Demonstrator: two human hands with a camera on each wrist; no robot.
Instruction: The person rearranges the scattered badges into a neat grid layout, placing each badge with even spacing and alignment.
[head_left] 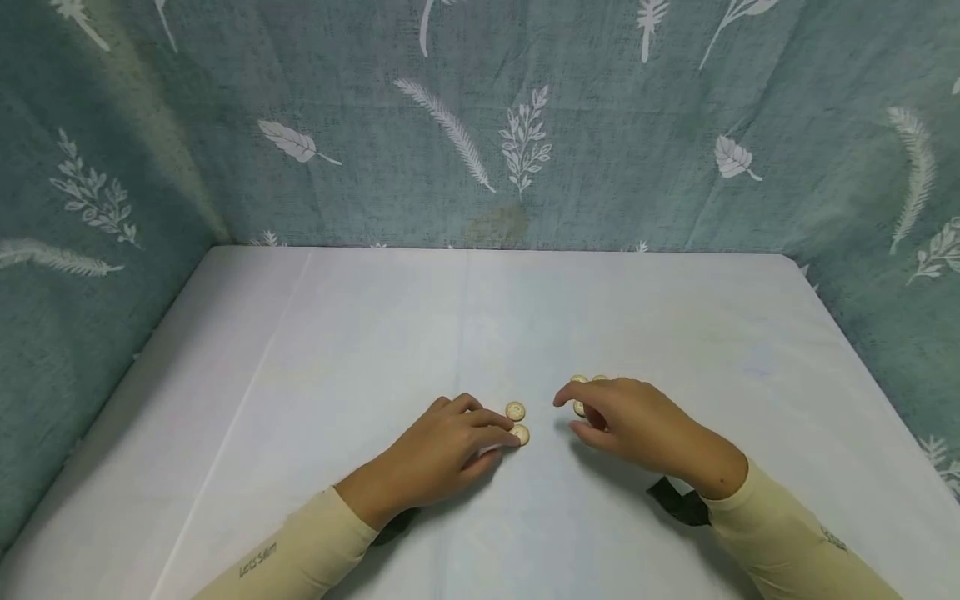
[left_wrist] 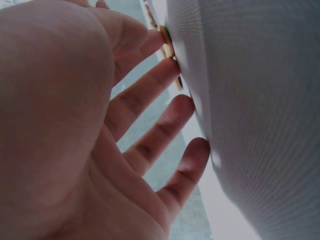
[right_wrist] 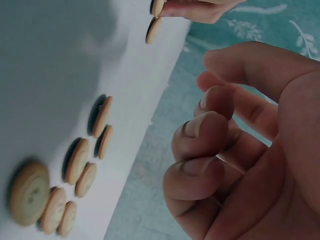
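Observation:
My left hand rests on the white cloth with its fingers spread, fingertips touching a round wooden button. Just above that one lies a second button. In the left wrist view, a button stands edge-on at the fingertips. My right hand hovers over the cloth, its fingers loosely bent and nothing between them. Beneath and beyond it lie more buttons, partly hidden in the head view. From the right wrist, several pale, brown-rimmed buttons show in a cluster beside the curled fingers.
A white cloth covers the table, with creases running along it. Grey-green fabric with white leaf prints hangs behind and along both sides. Dark straps show under the wrists.

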